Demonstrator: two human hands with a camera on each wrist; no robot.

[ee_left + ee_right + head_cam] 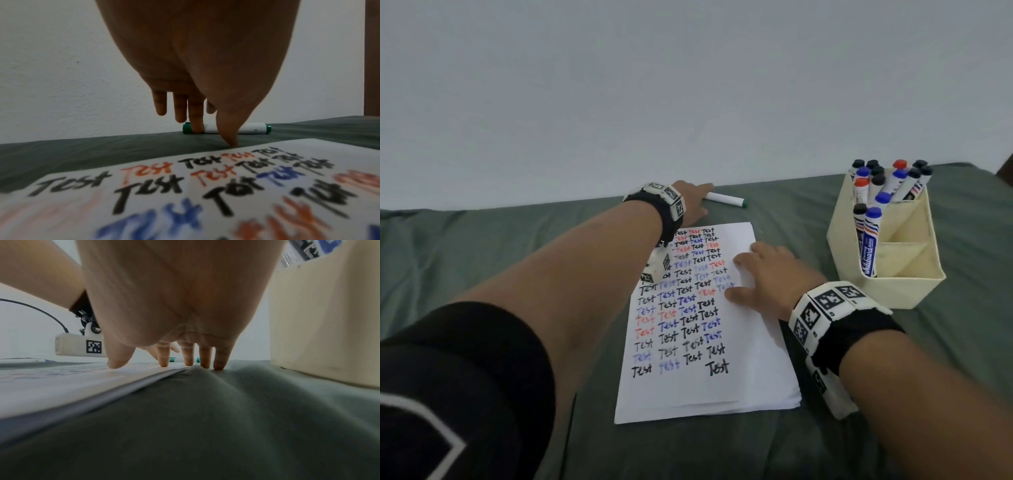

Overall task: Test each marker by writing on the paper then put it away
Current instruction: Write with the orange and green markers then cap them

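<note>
A white marker with green ends (726, 199) (249, 128) lies on the grey-green cloth (482, 246) beyond the paper, close to the wall. My left hand (693, 202) (197, 123) reaches over it with straight fingers; one fingertip (197, 129) touches the marker near its cap, and nothing is gripped. The white paper (750, 377) (308, 146) (61, 386), covered with "Test" in black, red and blue, lies in the middle. My right hand (760, 277) (174, 365) rests flat on the paper's right edge, fingers spread.
A cream organizer (893, 294) (329, 321) stands at the right, with several capped markers (887, 181) at its back and two markers in a front slot. A pale wall runs along the cloth's far edge.
</note>
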